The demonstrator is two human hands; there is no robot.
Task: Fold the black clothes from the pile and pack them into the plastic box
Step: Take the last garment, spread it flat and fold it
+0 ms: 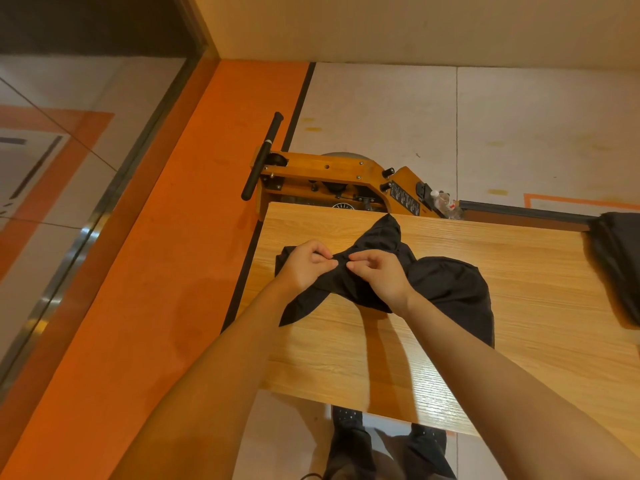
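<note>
Layout around the table (450,358)

A garment (446,289) lies on the table's far left part, with the left hand (304,268) and right hand (377,278) on it side by side. A clothes pile (620,265) sits at the table's right edge. A wooden machine (329,174) stands behind the table's far edge.

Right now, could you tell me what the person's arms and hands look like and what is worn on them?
Both forearms are bare, with no sleeves in view. The left hand and right hand wear no gloves, rings, watch or bracelet that I can see.
</note>
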